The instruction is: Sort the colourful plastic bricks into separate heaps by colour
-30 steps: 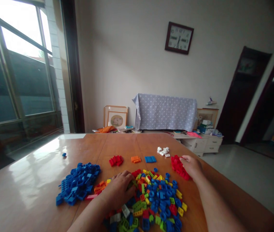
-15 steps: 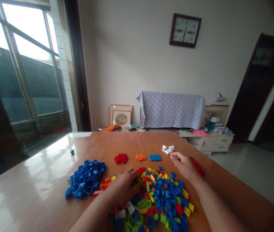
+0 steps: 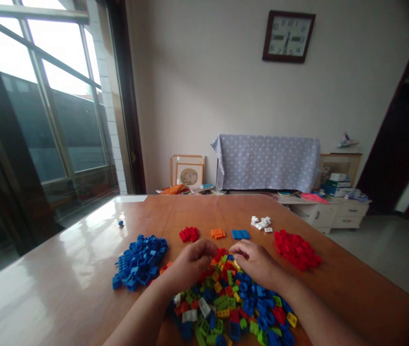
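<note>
A mixed heap of toy building bricks (image 3: pixel 231 302) in blue, green, yellow, red, orange and white lies on the table before me. Over its far left edge is my left hand (image 3: pixel 195 259), thumb and forefinger curved and apart, with no brick visible in it. Facing it from the right, my right hand (image 3: pixel 256 262) hovers at the heap's far edge, its fingers loosely bent and apart. Beyond the hands lie white bricks (image 3: pixel 261 222), a blue brick group (image 3: pixel 240 234), an orange group (image 3: pixel 217 233) and a red group (image 3: pixel 189 234).
Blue bricks (image 3: pixel 141 262) form a pile at left, and red bricks (image 3: pixel 298 250) another at right. One small blue piece (image 3: pixel 120 224) sits alone at the far left of the wooden table (image 3: pixel 78 269). A cloth-draped object (image 3: pixel 265 163) stands on a cabinet behind.
My right hand has moved left, from beside the white bricks to the mixed heap, and another white brick lies there. My left hand has risen slightly. The view has turned a little left.
</note>
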The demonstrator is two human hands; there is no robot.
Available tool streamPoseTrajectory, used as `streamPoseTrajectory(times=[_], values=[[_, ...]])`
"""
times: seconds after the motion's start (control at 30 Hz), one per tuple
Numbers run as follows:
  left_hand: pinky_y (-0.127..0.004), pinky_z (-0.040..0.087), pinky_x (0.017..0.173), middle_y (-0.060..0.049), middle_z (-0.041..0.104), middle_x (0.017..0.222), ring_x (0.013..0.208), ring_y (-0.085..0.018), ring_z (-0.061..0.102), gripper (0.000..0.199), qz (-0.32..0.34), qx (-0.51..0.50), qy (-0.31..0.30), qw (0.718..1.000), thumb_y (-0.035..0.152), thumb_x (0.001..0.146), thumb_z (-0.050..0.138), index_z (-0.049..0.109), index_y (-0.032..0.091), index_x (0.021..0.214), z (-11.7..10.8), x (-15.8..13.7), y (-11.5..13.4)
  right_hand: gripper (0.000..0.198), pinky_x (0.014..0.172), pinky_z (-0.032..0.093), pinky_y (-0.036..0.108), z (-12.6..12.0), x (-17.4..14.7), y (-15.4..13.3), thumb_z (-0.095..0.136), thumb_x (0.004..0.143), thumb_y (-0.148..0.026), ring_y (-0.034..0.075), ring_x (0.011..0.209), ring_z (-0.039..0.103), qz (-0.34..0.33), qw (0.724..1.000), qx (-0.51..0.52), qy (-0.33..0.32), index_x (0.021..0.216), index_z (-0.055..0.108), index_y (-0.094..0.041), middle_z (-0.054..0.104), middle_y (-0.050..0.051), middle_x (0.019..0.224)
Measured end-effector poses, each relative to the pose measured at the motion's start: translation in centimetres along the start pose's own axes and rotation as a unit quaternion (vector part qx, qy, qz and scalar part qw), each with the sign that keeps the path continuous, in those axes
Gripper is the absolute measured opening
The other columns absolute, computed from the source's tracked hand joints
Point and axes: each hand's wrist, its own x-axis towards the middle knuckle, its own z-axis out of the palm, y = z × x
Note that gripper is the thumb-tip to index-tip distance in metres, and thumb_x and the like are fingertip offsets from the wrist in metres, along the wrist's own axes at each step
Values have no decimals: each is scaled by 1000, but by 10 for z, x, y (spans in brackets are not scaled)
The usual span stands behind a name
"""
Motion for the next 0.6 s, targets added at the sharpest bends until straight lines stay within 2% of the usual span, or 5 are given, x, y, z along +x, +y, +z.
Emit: streamPoseTrajectory(times=[0.17,0.3,0.43,0.6], values=[[-31,43,90,-6,68,102,99,-20,60,19,-15,-101,53,993,22,84,61,67,16,101,-5,1,6,21,87,49,30,4,-2,1,56,90,-19,20,97,66,-10,1000,1,-11,100,73,-25,71,3,100],[-37,40,102,-10,69,116,114,-25,61,27,-33,-164,69,983,36,90,64,68,18,110,-8,1,1,21,85,48,30,4,-4,0,55,90,-18,20,94,65,-18,1000,-1,-16,100,73,-25,72,2,98],[-43,36,109,-14,67,129,127,-29,57,40,-51,-254,57,964,48,93,61,67,19,119,-10,0,0,22,86,48,30,3,-5,1,55,90,-19,20,95,65,-19,1000,-4,-21,101,73,-24,73,3,100],[-45,35,111,-15,63,136,136,-30,50,54,-47,-320,16,946,62,96,47,63,19,125,-14,-3,17,22,87,48,31,1,-5,4,54,91,-21,21,96,65,-12,1000,-10,-25,102,73,-24,73,3,101]])
